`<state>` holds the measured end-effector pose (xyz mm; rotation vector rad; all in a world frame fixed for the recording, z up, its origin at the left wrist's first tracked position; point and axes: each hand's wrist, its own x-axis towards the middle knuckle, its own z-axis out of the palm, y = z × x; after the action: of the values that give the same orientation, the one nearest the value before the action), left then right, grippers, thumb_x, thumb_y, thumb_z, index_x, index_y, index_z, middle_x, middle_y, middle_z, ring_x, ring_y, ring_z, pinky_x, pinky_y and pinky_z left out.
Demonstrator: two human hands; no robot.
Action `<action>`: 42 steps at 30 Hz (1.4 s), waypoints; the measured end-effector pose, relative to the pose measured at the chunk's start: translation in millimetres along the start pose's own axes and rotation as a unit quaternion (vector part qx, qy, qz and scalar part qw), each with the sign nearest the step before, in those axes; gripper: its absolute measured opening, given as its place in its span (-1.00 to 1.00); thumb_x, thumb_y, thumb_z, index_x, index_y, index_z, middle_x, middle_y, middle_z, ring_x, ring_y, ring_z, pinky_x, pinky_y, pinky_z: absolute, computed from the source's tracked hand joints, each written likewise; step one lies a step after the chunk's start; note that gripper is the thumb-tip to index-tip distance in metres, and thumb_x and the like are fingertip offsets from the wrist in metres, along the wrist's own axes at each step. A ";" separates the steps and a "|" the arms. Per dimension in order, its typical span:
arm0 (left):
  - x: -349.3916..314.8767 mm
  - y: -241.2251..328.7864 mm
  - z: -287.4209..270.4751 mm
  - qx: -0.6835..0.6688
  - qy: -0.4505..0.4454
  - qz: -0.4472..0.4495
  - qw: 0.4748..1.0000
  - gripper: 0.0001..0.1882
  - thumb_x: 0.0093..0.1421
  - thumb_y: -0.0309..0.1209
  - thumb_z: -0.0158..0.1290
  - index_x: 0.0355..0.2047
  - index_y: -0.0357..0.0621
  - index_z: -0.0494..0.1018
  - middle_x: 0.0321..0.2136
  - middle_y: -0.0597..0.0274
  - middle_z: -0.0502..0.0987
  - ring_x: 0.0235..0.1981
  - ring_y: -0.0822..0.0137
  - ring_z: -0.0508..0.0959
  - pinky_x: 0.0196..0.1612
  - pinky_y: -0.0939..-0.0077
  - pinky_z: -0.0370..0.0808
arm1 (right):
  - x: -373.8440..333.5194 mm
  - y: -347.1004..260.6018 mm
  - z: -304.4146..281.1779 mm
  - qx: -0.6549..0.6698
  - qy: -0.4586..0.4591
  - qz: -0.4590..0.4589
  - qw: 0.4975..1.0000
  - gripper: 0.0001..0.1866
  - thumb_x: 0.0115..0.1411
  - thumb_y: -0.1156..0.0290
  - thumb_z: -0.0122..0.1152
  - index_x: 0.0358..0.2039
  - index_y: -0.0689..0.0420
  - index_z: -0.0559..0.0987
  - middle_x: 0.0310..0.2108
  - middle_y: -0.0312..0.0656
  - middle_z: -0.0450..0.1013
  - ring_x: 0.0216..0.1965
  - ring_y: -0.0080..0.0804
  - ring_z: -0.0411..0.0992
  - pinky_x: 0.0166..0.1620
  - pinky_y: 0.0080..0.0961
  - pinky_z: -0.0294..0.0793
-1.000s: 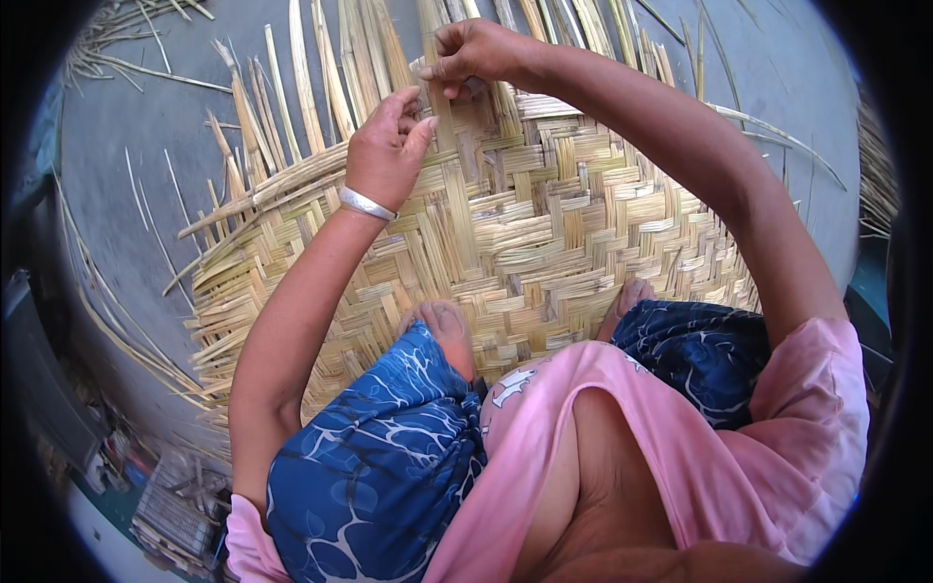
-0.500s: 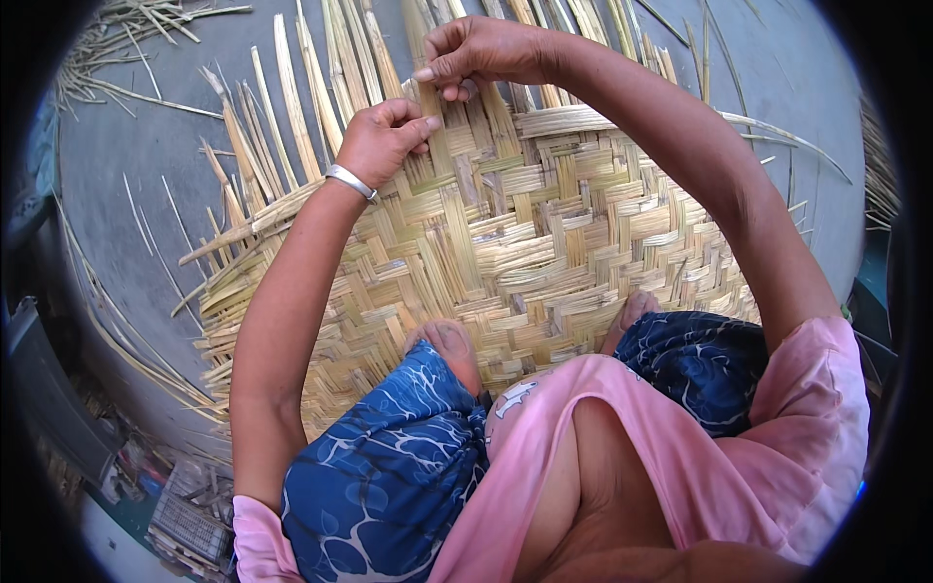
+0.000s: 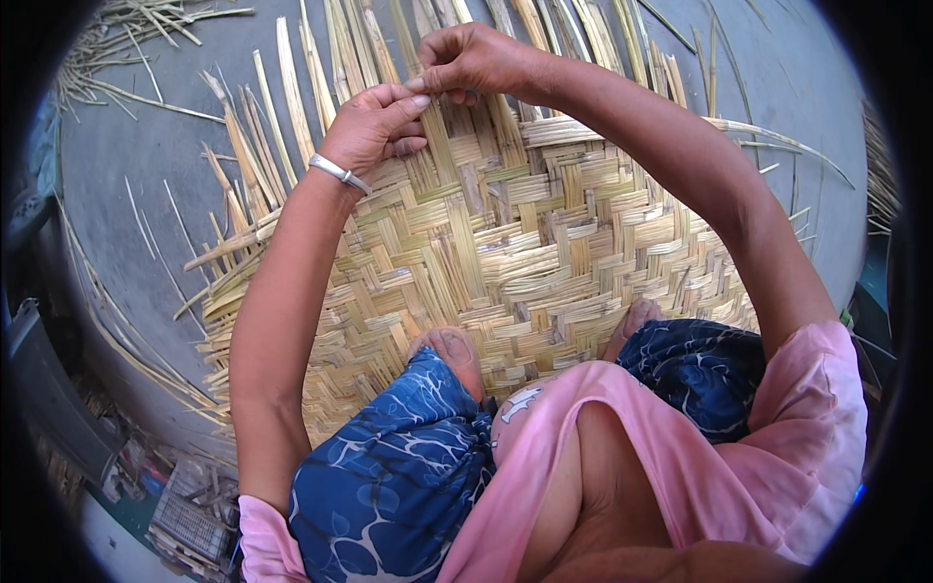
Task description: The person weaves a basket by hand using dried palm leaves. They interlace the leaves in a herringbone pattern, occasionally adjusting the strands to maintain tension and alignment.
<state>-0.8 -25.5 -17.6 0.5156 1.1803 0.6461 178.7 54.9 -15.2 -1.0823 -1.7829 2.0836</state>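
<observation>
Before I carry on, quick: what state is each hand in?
Left hand: partly curled beside the right; whether it grips cannot be told.
Right hand: closed, apparently pinching an upright strip.

- Readable text, labels, brands, numbers or signs: none.
- Landmark for places: the woven mat (image 3: 554, 253); no lettering can be read on it.
- Pink shirt (image 3: 777, 466), at the near side of the mat: bears a printed white figure (image 3: 520, 402) with dark outlines, a picture only as far as visible; part of it is lost in the curve of the cloth.
- Blue garment (image 3: 379, 486), at the near edge of the mat: pale line pattern, no characters legible.
- Clutter (image 3: 190, 515), left of the mat and nearer the wearer: too small and blurred to tell of any labels.
</observation>
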 end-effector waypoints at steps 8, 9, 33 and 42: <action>2.2 16.3 -5.7 -0.096 -0.080 0.021 0.992 -0.83 0.12 -0.44 0.09 -0.26 -0.15 0.43 -0.44 0.30 0.51 -0.44 0.46 0.53 -0.32 0.59 0.51 | 6.0 -6.1 -13.9 0.067 -0.065 -0.001 0.996 -0.74 0.02 0.24 0.31 -0.58 0.05 0.41 -0.68 -0.44 0.31 -0.64 -0.71 0.26 -0.55 -0.74 0.20; 3.1 18.3 -5.7 -0.092 -0.081 0.029 0.992 -0.84 0.12 -0.44 0.09 -0.28 -0.15 0.43 -0.44 0.31 0.51 -0.44 0.46 0.53 -0.33 0.59 0.51 | 9.6 -4.6 -17.4 0.112 -0.078 0.003 0.991 -0.79 0.04 0.29 0.29 -0.55 0.07 0.44 -0.65 -0.40 0.35 -0.61 -0.66 0.30 -0.52 -0.72 0.25; 15.1 18.8 5.6 0.070 0.062 0.096 0.991 -0.86 0.12 -0.40 0.11 -0.46 -0.08 0.34 -0.54 0.40 0.44 -0.54 0.55 0.46 -0.41 0.62 0.51 | 38.3 -13.1 -27.8 0.053 -0.003 -0.051 0.997 -0.79 0.03 0.41 0.26 -0.58 0.06 0.37 -0.66 -0.39 0.33 -0.64 -0.66 0.28 -0.58 -0.71 0.22; 16.5 43.6 -3.2 -0.012 -0.031 0.090 0.995 -0.87 0.10 -0.42 0.12 -0.35 -0.12 0.42 -0.45 0.38 0.47 -0.44 0.52 0.48 -0.34 0.59 0.49 | 24.9 -32.3 -34.3 0.061 -0.013 -0.020 0.998 -0.75 0.03 0.29 0.30 -0.59 0.01 0.38 -0.63 -0.45 0.33 -0.58 -0.73 0.29 -0.52 -0.73 0.25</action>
<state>-8.1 17.3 -0.2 0.6224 1.0743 0.7930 172.7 104.1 4.3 -0.9832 -1.6503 2.1600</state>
